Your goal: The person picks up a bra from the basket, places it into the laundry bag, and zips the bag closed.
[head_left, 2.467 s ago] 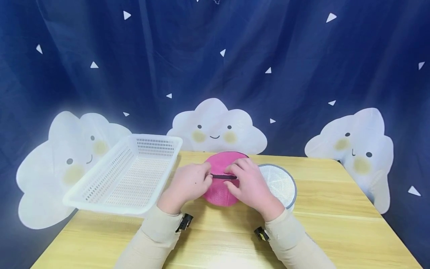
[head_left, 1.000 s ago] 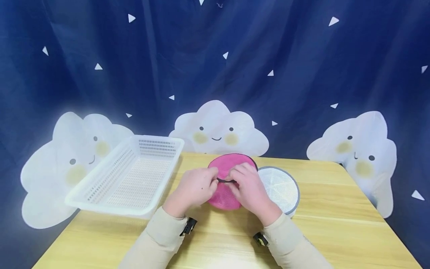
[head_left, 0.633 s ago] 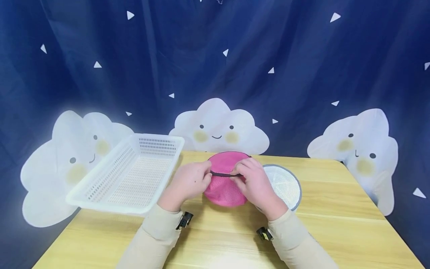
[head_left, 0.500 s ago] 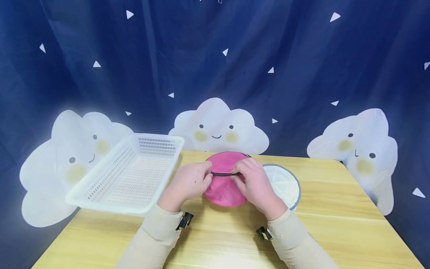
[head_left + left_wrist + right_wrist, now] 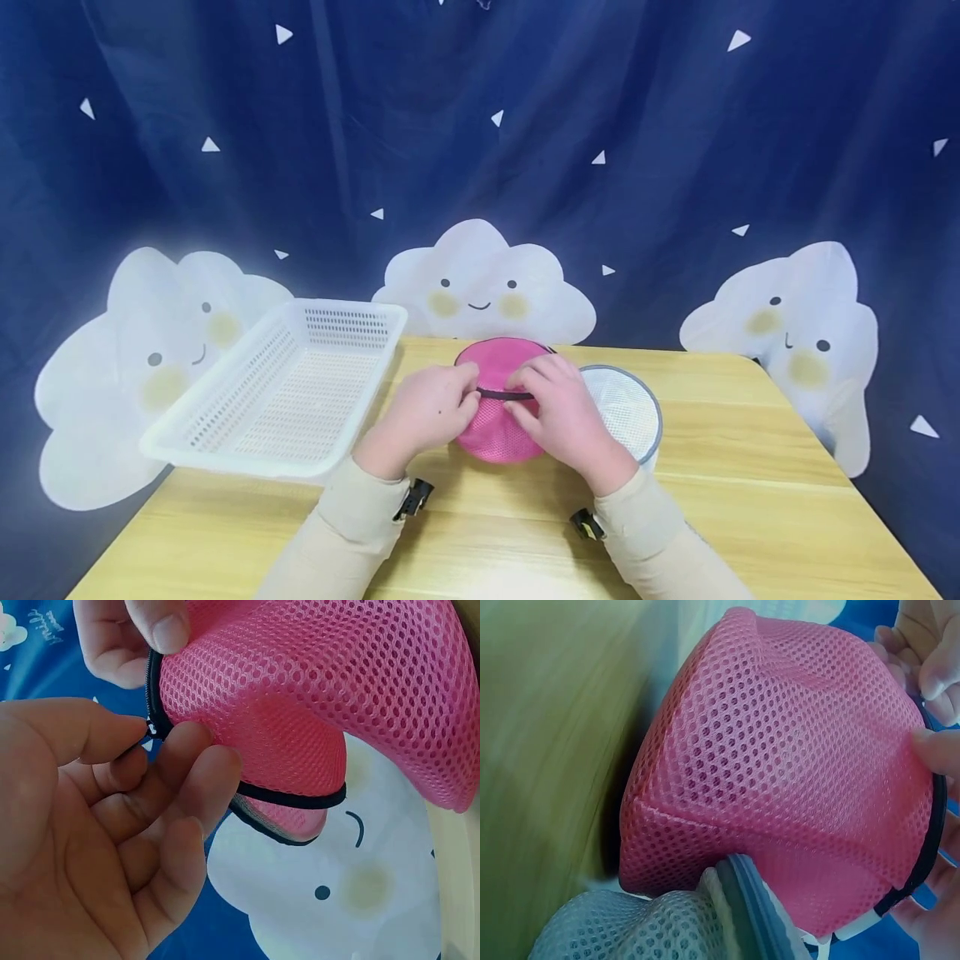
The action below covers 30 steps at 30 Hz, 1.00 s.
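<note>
A pink mesh laundry bag [image 5: 498,433] stands at the table's far side, its black zipper [image 5: 495,395] crossing the top between the hands. My left hand [image 5: 431,408] is at the zipper's left part; in the left wrist view, its thumb and forefinger pinch the small zipper pull [image 5: 152,730]. My right hand [image 5: 562,408] grips the zippered edge from the right, and in the right wrist view its thumb [image 5: 936,750] presses the mesh beside the black zipper band [image 5: 934,832]. A white mesh bag [image 5: 622,408] with grey trim lies just right of the pink one, partly behind my right hand.
A white perforated plastic basket [image 5: 273,467] sits at the left of the wooden table [image 5: 750,467], close to my left forearm. Behind the table hangs a dark blue curtain [image 5: 480,108] with clouds and small white triangles.
Since half a second ago, my left hand has shifted slightly right along the zipper, narrowing the gap between the hands. One second ago the hands stood closer and the bag leaned more right.
</note>
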Each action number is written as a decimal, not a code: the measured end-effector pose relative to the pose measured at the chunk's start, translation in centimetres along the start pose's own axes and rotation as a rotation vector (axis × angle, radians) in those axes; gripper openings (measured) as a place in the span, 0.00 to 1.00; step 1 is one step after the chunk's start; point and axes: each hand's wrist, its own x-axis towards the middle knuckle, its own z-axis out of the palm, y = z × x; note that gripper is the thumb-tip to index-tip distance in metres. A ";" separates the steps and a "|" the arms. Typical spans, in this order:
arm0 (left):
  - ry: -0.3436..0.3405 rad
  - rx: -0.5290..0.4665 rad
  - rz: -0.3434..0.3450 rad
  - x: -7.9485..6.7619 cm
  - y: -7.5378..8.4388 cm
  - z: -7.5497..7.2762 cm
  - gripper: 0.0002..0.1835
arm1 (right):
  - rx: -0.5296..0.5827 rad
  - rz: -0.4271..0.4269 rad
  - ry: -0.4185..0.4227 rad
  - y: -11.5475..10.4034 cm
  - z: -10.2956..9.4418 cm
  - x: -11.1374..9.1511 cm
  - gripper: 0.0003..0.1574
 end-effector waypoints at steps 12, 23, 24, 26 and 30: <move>0.024 0.011 0.050 0.0 0.8 0.6 0.13 | -0.002 -0.068 0.027 -0.6 0.2 0.1 0.14; 0.051 0.029 0.098 -0.2 1.2 1.0 0.14 | -0.066 -0.060 0.029 -1.1 0.1 0.1 0.14; 0.051 0.026 0.101 -0.2 1.2 1.0 0.14 | -0.071 -0.060 0.029 -1.0 0.2 0.1 0.15; 0.050 0.019 0.104 -0.2 1.1 1.0 0.14 | -0.071 -0.064 0.031 -1.0 0.2 0.1 0.16; 0.042 0.006 0.090 -0.1 1.0 1.0 0.14 | -0.037 -0.072 0.043 -1.0 0.2 0.1 0.18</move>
